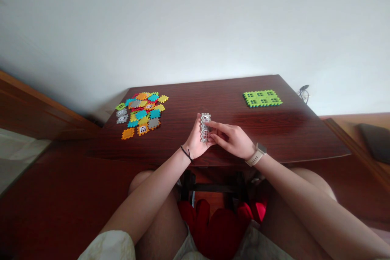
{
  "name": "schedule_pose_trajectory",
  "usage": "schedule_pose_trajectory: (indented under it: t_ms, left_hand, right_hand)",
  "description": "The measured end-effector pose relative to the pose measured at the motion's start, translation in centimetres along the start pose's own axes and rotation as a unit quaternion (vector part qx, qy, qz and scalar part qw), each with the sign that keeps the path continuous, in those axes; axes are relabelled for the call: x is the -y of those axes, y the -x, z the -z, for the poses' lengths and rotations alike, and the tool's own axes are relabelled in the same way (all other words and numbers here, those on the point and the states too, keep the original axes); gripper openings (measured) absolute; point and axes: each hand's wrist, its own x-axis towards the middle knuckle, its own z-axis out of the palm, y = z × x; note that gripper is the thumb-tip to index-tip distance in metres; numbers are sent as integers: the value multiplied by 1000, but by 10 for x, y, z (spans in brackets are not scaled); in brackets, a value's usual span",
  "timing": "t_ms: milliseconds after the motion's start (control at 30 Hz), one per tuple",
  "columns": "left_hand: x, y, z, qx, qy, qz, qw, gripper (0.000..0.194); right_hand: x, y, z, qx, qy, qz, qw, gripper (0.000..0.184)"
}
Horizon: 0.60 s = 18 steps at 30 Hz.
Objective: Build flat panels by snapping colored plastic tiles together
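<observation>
Two grey interlocking window tiles (pixel 205 119), one above the other and joined in a strip, lie against the palm of my left hand (pixel 196 140). That hand is closed around the strip's edges from behind, and its fingers are mostly hidden. From the right, my right hand (pixel 233 140) presses its index fingertip on the strip near where the two tiles meet. Its other fingers are curled at the strip's lower right edge. Both hands are above the front part of the table.
A brown wooden table (pixel 195 97) stands against a white wall (pixel 195 24). Loose coloured tiles (pixel 141 114) are heaped on its left side. A green block of joined window tiles (pixel 262 98) lies at the back right. A black cable (pixel 304 91) hangs past the right edge.
</observation>
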Motion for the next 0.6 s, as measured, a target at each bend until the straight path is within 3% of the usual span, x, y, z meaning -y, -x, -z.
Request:
schedule_pose_trajectory:
  t_ms: [100,233,367,600]
  left_hand:
    - [1,-2,1,8,-35,-15,999,61]
    - [5,-9,6,-12,-75,-55,996,44]
    - [8,-14,13,-26,-76,-117,990,35]
    - [7,-15,15,-20,-101,-179,978,34]
  right_hand:
    - [-2,0,-1,-2,-5,-6,1000,45]
    - [-3,1,-3,-10,-32,-21,999,43]
    - [-4,1,-6,-57,-85,-74,992,37]
    - [-11,0,-8,-91,-291,-136,942,36]
